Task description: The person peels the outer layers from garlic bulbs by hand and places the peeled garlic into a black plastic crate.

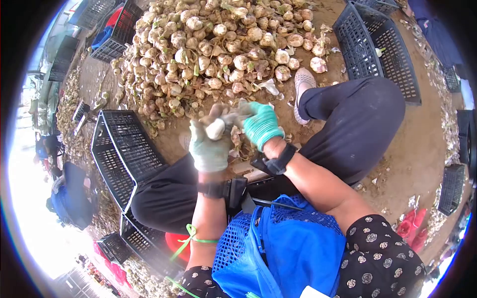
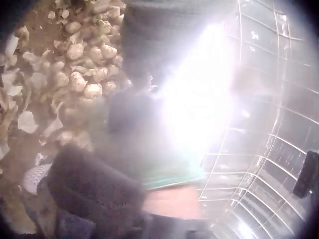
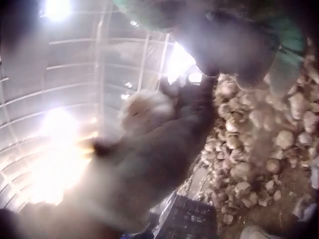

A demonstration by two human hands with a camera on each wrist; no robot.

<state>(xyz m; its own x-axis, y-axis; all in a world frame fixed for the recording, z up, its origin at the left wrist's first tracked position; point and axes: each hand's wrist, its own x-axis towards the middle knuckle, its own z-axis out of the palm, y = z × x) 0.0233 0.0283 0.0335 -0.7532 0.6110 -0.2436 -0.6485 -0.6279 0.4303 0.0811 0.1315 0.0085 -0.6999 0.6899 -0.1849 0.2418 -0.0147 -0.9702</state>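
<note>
The working surface is a bare earth floor (image 1: pixel 422 149), brown and dry, littered with loose papery skins. A large pile of garlic (image 1: pixel 213 54) lies on it, directly ahead of the seated person. Black slatted plastic crates stand around the pile: one crate (image 1: pixel 124 159) just beside the person's left knee, a second crate (image 1: pixel 377 49) beyond the right knee, and more of the same kind at the edges. The wrist views show an arched, translucent roof (image 3: pixel 75 74) on thin ribs, with strong daylight coming through. A blue mesh apron (image 1: pixel 278 243) covers the person's lap.

The garlic bulb (image 1: pixel 216 128) is held up between the knees, above the floor and near the front edge of the pile. The left hand (image 1: pixel 211 146), in a pale glove, grips it from below with fingers curled round it. The right hand (image 1: pixel 261 125), in a teal glove, meets it from the right; its fingers are curled in at the top of the same bulb, though motion blur hides the exact pinch.
</note>
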